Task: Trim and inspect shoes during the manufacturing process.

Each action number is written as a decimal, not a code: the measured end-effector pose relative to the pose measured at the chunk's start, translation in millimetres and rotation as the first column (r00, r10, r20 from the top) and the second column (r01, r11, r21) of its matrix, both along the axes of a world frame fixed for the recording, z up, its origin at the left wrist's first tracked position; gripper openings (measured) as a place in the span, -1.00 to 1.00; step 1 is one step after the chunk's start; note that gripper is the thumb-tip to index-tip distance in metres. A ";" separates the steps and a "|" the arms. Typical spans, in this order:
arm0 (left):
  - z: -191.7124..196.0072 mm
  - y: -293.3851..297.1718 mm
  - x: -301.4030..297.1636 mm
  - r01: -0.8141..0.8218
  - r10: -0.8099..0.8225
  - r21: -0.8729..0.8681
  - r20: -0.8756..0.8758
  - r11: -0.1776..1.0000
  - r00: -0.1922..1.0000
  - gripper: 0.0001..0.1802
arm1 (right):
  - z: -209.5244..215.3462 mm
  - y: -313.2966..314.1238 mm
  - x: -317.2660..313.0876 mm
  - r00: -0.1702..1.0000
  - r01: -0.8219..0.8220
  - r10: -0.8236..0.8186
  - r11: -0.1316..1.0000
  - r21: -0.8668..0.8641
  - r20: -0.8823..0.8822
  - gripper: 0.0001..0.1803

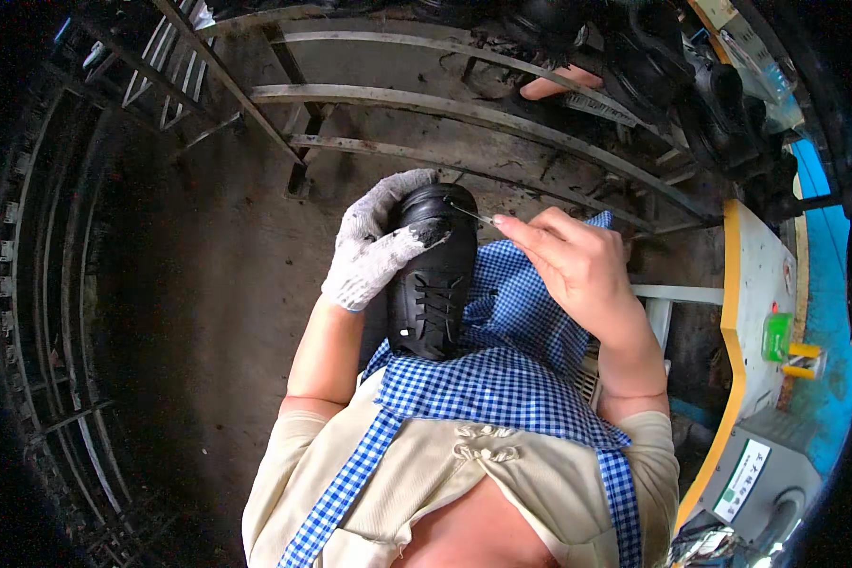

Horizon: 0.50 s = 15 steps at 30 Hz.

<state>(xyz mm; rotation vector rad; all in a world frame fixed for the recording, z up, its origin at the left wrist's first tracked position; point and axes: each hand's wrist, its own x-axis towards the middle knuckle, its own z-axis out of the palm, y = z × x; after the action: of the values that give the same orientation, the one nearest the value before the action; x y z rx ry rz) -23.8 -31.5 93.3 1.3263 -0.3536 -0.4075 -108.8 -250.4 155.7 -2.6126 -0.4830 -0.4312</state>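
Note:
A black lace-up shoe [409, 295] rests against my lap, its toe pointing away from me and its laces facing up. My left hand [373, 237], in a pale knitted glove with dark smudges, is wrapped round the toe end from the left side. Bare and closed, my right hand [577, 257] pinches a thin metal tool [470, 212]. Its tip meets the upper near the toe, at the right; whether it is a needle, hook or awl I cannot make out. A blue and white checked apron [521, 303] lies beneath the shoe.
Metal rack rails [379, 95] cross in front of me, with several black shoes [648, 57] at the far right. A yellow-edged white board [743, 312] stands at my right, near a grey machine housing [767, 473]. More rack bars [66, 379] run along the left.

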 end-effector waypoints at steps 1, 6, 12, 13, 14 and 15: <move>-0.9 0.3 0.4 0.002 -0.002 -0.011 0.003 1.000 1.000 -0.25 | 1.5 0.2 0.4 1.000 -0.010 0.010 0.999 -0.033 -0.002 -0.65; -2.8 0.3 2.4 0.014 -0.014 0.010 0.006 1.000 1.000 -0.30 | 8.6 2.0 3.0 1.000 -0.017 0.019 0.994 -0.106 0.010 -0.66; -4.9 -0.4 2.8 0.007 -0.007 0.022 0.000 1.000 1.000 -0.29 | 14.2 8.6 1.2 1.000 0.000 0.005 0.978 -0.210 0.023 -0.66; -5.1 -0.6 2.8 0.002 -0.002 0.031 0.003 1.000 1.000 -0.24 | 12.9 9.9 0.4 0.999 0.011 -0.003 0.969 -0.246 0.034 -0.64; -5.3 -0.8 2.8 0.000 0.000 0.030 0.003 1.000 1.000 -0.24 | 11.7 11.6 -0.1 0.999 0.009 -0.001 0.969 -0.247 0.034 -0.64; -5.7 -1.2 2.6 -0.009 0.009 0.032 0.007 0.999 1.000 -0.26 | 10.2 13.7 -0.8 0.999 0.025 -0.016 0.970 -0.242 0.037 -0.62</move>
<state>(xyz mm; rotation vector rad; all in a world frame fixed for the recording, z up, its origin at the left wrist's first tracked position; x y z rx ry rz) -21.2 -32.6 87.7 1.3604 -0.3479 -0.4032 -109.6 -236.7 165.9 -2.8514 -0.5518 -0.4501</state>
